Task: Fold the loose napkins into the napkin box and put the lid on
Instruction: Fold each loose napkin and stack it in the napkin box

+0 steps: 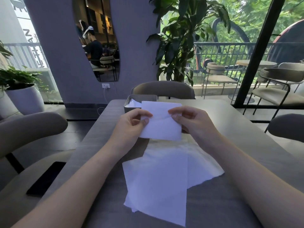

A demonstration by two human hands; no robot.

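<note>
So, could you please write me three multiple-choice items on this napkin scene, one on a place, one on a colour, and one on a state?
1. Where is the napkin box?
A. On the table's far edge, behind the held napkin
B. On a chair
C. On the floor

2. What colour is the held napkin?
A. Green
B. White
C. Black

3. How is the box?
A. Lid on
B. Overturned
C. Open, with napkins inside

Answers: 1 A, it stands beyond the hands. 2 B, the sheet pinched by the left hand and right hand is white. 3 C, white paper shows inside its open top.
</note>
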